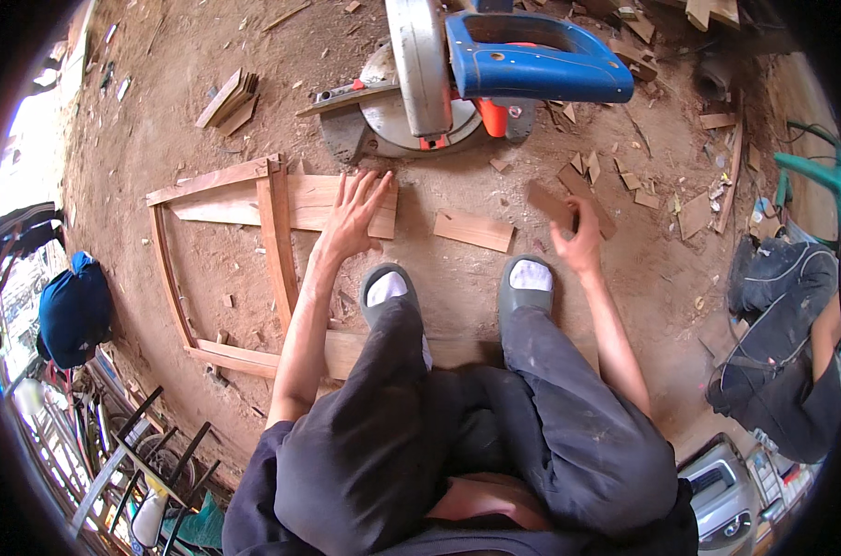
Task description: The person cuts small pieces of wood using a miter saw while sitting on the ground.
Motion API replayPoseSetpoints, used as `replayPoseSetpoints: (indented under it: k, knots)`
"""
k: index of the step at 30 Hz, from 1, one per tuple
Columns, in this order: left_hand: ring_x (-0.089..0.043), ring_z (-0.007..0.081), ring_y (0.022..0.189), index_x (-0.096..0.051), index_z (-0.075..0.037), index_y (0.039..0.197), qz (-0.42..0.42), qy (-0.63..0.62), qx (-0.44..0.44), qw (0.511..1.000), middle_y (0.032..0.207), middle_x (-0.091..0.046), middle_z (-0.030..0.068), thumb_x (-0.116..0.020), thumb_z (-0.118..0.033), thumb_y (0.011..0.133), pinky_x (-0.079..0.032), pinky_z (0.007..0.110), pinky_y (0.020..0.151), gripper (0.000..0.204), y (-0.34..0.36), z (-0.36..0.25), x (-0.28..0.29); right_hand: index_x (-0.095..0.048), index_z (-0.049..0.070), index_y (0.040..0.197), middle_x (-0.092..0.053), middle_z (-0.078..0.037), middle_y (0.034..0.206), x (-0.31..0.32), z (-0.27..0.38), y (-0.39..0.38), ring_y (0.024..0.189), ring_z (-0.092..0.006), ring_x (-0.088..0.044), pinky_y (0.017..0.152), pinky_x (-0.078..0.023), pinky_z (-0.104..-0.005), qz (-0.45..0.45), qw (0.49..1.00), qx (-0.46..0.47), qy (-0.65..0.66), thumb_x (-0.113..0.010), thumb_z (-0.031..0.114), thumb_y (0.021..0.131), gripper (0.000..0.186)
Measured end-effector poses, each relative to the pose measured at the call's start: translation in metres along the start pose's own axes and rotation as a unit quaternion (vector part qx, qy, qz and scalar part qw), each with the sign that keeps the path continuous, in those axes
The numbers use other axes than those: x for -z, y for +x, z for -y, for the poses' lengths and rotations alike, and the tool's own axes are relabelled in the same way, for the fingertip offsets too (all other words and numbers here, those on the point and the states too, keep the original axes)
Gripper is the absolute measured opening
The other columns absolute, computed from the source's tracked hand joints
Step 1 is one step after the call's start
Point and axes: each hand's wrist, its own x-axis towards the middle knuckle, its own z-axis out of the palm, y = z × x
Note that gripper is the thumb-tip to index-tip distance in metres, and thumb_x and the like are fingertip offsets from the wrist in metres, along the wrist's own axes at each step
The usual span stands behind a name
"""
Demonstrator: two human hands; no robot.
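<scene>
My left hand (354,213) lies flat with fingers spread on a pale wooden board (311,201), near its right end. Part of that board passes under a wooden frame (275,218) of narrow strips. Off to the right, my right hand (582,243) pinches a small brown wood piece (547,201) between thumb and fingers; its outline is a little blurred. Beside it, another flat wood offcut (589,199) rests on the ground. A short rectangular wood block (474,231) sits between the two hands, just beyond my feet.
A circular-blade saw with a blue handle (541,57) stands ahead. Offcuts (230,100) are stacked at the far left, with several scattered scraps at right. Another person (786,343) sits at the right edge. A dark blue bundle (75,310) and metal racks (142,459) are at left.
</scene>
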Motion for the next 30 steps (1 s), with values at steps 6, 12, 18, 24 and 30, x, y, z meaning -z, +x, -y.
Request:
replayPoseSetpoints:
  k: [6,12,18,24,30]
  knots:
    - [-0.043,0.0360,0.140,-0.028,-0.017,0.164,0.011,0.008,-0.047,0.999,0.144,-0.050,0.0141,-0.098,-0.022,0.045,-0.019,0.058,0.128,0.138,0.007,-0.001,0.017,-0.065,0.001,0.100,-0.068,-0.013,0.097,-0.048,0.042,-0.016,0.093,-0.0312,-0.068,0.079,-0.054,-0.0417,0.147,0.985,0.081,0.029,-0.077,0.004,0.078,0.025]
    - [-0.047,0.0347,0.136,-0.029,-0.014,0.163,-0.012,-0.052,-0.064,0.997,0.141,-0.053,0.0160,-0.097,-0.027,0.046,-0.019,0.059,0.126,0.136,-0.001,-0.025,0.025,-0.072,0.004,0.115,-0.074,-0.006,0.099,-0.110,0.073,-0.027,0.084,-0.0200,-0.070,0.075,-0.054,-0.0348,0.253,0.896,-0.185,0.314,-0.080,0.019,0.091,0.030]
    - [-0.038,0.0366,0.147,-0.033,-0.009,0.160,-0.007,-0.078,-0.092,0.993,0.154,-0.047,0.0150,-0.093,-0.035,0.057,-0.011,0.062,0.128,0.122,0.003,-0.084,0.010,-0.070,-0.001,0.110,-0.072,-0.004,0.091,-0.138,0.122,-0.021,0.071,-0.0081,-0.067,0.055,-0.049,-0.0222,0.113,0.830,-0.283,0.466,-0.084,0.017,0.088,0.032]
    - [-0.034,0.0332,0.149,-0.048,-0.015,0.153,-0.191,-0.065,0.087,0.976,0.158,-0.042,0.0141,-0.076,-0.019,0.089,-0.020,0.055,0.127,0.070,-0.067,-0.039,-0.037,-0.074,0.001,0.100,-0.064,0.001,0.076,-0.114,0.096,-0.021,0.054,-0.0047,-0.051,0.043,-0.034,-0.0225,0.157,0.798,-0.386,0.435,-0.084,0.014,0.086,0.021]
    - [-0.025,0.0333,0.150,-0.049,-0.018,0.153,-0.223,0.210,0.216,0.927,0.157,-0.037,0.0099,-0.071,-0.003,0.079,-0.023,0.053,0.126,0.078,-0.174,0.032,-0.050,-0.074,0.004,0.096,-0.060,0.006,0.072,-0.081,0.065,-0.027,0.054,-0.0027,-0.048,0.045,-0.033,-0.0202,0.126,0.801,-0.363,0.459,-0.081,0.012,0.088,0.013]
